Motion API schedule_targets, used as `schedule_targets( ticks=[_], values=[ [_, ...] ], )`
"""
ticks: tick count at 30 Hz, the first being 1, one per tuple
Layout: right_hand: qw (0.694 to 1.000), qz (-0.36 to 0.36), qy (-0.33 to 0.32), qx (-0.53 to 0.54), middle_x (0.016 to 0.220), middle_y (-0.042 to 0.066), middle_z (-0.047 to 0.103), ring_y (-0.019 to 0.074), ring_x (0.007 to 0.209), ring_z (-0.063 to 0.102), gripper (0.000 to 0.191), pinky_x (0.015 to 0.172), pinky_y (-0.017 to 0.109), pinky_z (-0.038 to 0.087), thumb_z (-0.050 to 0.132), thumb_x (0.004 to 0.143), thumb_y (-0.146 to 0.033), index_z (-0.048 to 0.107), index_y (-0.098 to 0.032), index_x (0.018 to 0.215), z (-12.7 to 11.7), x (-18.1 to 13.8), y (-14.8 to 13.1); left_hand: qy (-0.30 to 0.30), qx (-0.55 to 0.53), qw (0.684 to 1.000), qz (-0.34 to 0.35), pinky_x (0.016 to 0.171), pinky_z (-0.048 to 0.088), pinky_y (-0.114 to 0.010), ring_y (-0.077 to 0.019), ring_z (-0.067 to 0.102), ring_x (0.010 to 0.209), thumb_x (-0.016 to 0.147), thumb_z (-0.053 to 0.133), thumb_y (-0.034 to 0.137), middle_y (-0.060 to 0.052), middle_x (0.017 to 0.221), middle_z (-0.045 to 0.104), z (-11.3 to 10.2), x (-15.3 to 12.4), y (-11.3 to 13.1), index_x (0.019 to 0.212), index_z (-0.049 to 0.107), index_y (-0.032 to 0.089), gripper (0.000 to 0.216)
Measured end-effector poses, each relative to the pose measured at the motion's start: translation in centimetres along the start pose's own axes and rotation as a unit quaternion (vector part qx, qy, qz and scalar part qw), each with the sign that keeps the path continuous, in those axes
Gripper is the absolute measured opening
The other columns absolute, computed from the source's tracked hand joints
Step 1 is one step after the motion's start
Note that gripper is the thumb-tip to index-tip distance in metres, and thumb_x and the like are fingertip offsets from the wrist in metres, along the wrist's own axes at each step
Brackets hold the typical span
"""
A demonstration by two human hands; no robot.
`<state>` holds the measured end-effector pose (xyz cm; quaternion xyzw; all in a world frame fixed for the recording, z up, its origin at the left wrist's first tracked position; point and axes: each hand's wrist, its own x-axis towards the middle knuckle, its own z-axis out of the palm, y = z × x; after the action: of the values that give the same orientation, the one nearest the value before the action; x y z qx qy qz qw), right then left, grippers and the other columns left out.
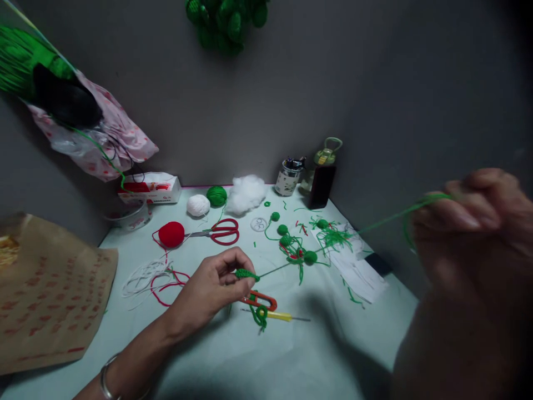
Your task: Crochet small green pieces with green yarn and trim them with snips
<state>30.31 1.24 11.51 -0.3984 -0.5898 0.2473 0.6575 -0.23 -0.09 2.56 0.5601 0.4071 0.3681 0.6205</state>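
Pinching a small green crocheted piece (245, 273) between thumb and fingers, the left hand (219, 283) sits above the middle of the table (316, 355). From the piece's tip a green strand (389, 220) stretches straight, rising to the right hand (474, 222), which is lifted at the far right with its fingers curled. That hand is blurred and dark, but it seems to grip the strand between its fingers; the exact hold is hard to make out.

Just below the piece lie an orange tool (272, 303), a yellow-handled hook (281, 316) and a knot of green yarn (261, 318). Farther back, red-handled scissors (225, 232) lie beside a red ball (171, 234). Behind them, a white ball (198, 205), a green ball (216, 195) and fluffy stuffing (246, 194) stand in a row. Green scraps (336, 239) lie to the right, partly over white paper (358, 278).
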Motion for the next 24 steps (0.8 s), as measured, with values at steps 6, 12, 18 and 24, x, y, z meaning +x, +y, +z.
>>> schedule_targets(
  ticks=[6, 12, 18, 24],
  values=[
    [0.981, -0.016, -0.19, -0.033, 0.08, 0.003, 0.063, 0.0164, 0.072, 0.057, 0.01, 0.059, 0.031, 0.043, 0.07, 0.09, -0.017, 0.075, -0.025, 0.09, 4.0, -1.7, 0.2, -0.008, -0.051, 0.999, -0.011, 0.072, 0.053, -0.029, -0.015, 0.064, 0.072, 0.079, 0.078, 0.026, 0.0, 0.079, 0.066, 0.0, -0.1, 0.1, 0.084, 0.071, 0.018, 0.012],
    [0.902, -0.095, -0.4, -0.135, 0.088, 0.003, 0.059, 0.0145, 0.081, 0.058, 0.012, 0.069, 0.029, 0.047, 0.063, 0.096, -0.019, 0.074, -0.024, 0.097, 6.5, -3.4, 1.3, -0.02, -0.054, 0.998, -0.002, 0.075, 0.055, -0.03, -0.0166, 0.065, 0.078, 0.081, 0.077, 0.025, -0.002, 0.082, 0.07, 0.0, -0.6, 0.5, 0.087, 0.075, 0.02, 0.008],
    [0.888, -0.119, -0.408, -0.177, 0.086, 0.002, 0.056, 0.014, 0.079, 0.055, 0.014, 0.067, 0.028, 0.044, 0.058, 0.099, -0.018, 0.071, -0.023, 0.096, 7.1, -3.6, 2.0, -0.031, -0.063, 0.998, -0.005, 0.076, 0.057, -0.03, -0.0172, 0.068, 0.077, 0.083, 0.076, 0.025, -0.002, 0.08, 0.072, 0.0, -0.8, 0.9, 0.088, 0.075, 0.019, 0.008],
    [0.883, -0.123, -0.411, -0.191, 0.086, 0.001, 0.055, 0.013, 0.079, 0.054, 0.015, 0.067, 0.028, 0.041, 0.056, 0.099, -0.014, 0.069, -0.023, 0.097, 7.0, -3.7, 2.0, -0.036, -0.066, 0.997, -0.002, 0.076, 0.057, -0.027, -0.0155, 0.068, 0.078, 0.083, 0.076, 0.022, -0.001, 0.082, 0.072, 0.1, -1.0, 0.7, 0.089, 0.075, 0.021, 0.006]
  ],
)
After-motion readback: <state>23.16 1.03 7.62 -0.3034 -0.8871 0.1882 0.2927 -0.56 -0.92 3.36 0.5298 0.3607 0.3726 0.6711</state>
